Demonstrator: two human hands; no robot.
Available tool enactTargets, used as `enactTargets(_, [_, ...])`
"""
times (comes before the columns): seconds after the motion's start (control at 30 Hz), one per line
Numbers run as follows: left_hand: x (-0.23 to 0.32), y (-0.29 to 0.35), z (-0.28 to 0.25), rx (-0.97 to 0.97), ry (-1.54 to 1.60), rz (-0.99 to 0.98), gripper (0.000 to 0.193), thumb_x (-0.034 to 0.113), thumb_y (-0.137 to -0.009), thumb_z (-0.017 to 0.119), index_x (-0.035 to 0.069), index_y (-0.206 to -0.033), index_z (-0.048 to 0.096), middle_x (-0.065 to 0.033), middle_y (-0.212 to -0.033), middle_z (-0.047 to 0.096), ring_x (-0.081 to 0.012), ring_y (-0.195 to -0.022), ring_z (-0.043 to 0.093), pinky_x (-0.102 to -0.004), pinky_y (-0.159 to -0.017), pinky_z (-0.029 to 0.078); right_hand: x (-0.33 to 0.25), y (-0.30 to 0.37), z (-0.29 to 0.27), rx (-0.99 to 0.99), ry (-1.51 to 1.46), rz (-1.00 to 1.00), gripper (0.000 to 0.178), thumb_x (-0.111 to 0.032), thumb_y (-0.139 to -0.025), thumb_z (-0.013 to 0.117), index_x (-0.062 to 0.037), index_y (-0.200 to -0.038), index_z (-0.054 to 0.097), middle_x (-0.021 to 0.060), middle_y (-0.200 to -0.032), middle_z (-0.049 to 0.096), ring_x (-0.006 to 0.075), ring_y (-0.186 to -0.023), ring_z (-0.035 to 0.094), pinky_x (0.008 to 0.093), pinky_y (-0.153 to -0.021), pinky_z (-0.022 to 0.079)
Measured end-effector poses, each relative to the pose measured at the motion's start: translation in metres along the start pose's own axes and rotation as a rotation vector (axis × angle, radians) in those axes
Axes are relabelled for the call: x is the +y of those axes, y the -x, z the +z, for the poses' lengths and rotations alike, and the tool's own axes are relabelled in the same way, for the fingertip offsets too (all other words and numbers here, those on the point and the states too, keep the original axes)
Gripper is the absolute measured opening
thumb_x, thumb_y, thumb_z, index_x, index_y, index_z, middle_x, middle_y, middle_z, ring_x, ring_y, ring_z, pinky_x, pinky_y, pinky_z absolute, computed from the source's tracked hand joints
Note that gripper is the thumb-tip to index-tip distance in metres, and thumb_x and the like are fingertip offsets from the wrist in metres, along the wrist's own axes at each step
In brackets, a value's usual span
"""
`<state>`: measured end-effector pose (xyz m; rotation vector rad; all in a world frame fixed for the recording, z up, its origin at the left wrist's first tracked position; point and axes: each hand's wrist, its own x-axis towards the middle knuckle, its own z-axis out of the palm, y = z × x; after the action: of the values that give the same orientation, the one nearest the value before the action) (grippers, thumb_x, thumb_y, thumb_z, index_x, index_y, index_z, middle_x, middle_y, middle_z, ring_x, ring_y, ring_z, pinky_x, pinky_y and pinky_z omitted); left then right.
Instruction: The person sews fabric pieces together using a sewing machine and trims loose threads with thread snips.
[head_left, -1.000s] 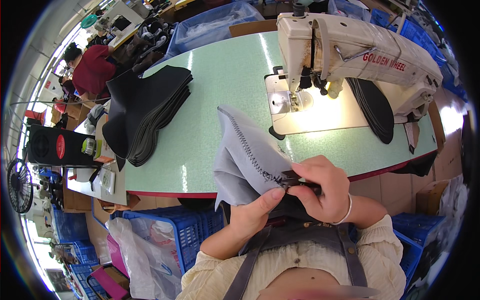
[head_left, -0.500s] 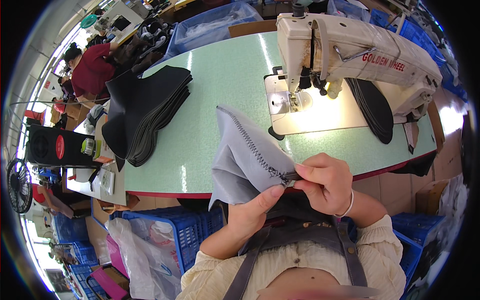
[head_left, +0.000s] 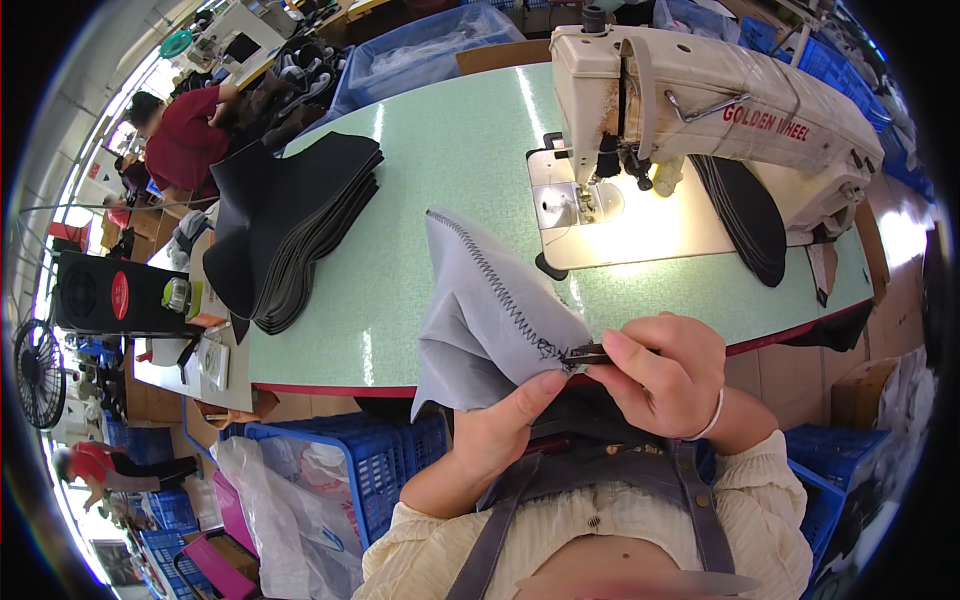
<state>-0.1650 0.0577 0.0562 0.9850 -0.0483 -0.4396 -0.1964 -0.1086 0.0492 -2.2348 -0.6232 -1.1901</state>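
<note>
A light grey fabric piece point(head_left: 470, 325) with a black zigzag seam along it is held up over the table's near edge. My left hand point(head_left: 495, 430) is closed on its lower edge, thumb on top and the other fingers hidden behind the cloth. In my right hand point(head_left: 665, 375), pinched between thumb and fingers, is a pair of dark tweezers point(head_left: 588, 354). Their tips point left and meet a tangle of loose black thread point(head_left: 552, 350) at the seam's lower end. Exactly what the tips grip is too small to tell.
Beyond the cloth stands a white sewing machine point(head_left: 700, 100), its lamp lit. A stack of black cut pieces point(head_left: 290, 220) lies at the left of the green table point(head_left: 450, 120); more black pieces point(head_left: 742, 215) lie beside the machine. Blue crates point(head_left: 375, 465) stand below. Other people work at far left.
My right hand has shifted slightly right and turned, showing more of the tweezers. The fabric has moved a little left. At far left, a person in red has come further into view.
</note>
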Motion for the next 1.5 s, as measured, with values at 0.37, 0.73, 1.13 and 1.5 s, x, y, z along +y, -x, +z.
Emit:
enactTargets(0.37, [-0.005, -0.001, -0.004, -0.029, -0.122, 0.145, 0.06, 0.008, -0.071, 0.073, 0.003, -0.122, 0.042, -0.0087, -0.112, 0.055, -0.02, -0.102, 0.054, -0.0323, -0.09, 0.044, -0.007, 0.001, -0.003, -0.049, 0.144, -0.022, 0.041, -0.013, -0.068, 0.077, -0.0034, -0.104, 0.06, 0.0047, -0.074, 0.057, 0.0131, -0.054, 0.055, 0.0243, -0.041, 0.04])
enactTargets(0.73, [-0.003, 0.0, -0.004, 0.07, -0.2, 0.079, 0.093, 0.016, -0.062, 0.081, 0.007, -0.135, 0.026, -0.0092, -0.121, 0.048, -0.0223, -0.111, 0.049, -0.0361, -0.093, 0.043, 0.004, 0.008, -0.003, 0.024, -1.332, 0.745, 0.025, -0.007, -0.087, 0.062, 0.0015, -0.107, 0.048, 0.0087, -0.097, 0.057, 0.0098, -0.085, 0.055, 0.0243, -0.078, 0.044])
enactTargets(1.13, [-0.005, -0.003, -0.006, 0.046, -0.11, 0.06, 0.091, 0.012, -0.061, 0.08, 0.007, -0.135, 0.027, -0.009, -0.122, 0.047, -0.023, -0.113, 0.049, -0.0373, -0.095, 0.042, 0.016, 0.004, -0.015, 0.019, -0.823, 0.805, 0.033, -0.006, -0.082, 0.065, 0.0004, -0.111, 0.051, 0.002, -0.089, 0.056, 0.0057, -0.076, 0.051, 0.0182, -0.07, 0.04])
enactTargets(1.5, [-0.01, -0.004, -0.011, -0.038, -0.081, 0.076, 0.063, 0.007, -0.07, 0.076, 0.004, -0.123, 0.041, -0.0071, -0.113, 0.053, -0.019, -0.105, 0.052, -0.0329, -0.092, 0.042, 0.01, -0.009, 0.002, -0.081, -0.747, 0.662, 0.007, -0.002, -0.081, 0.065, -0.0009, -0.086, 0.06, 0.0011, -0.075, 0.061, 0.0037, -0.065, 0.053, 0.02, -0.057, 0.042])
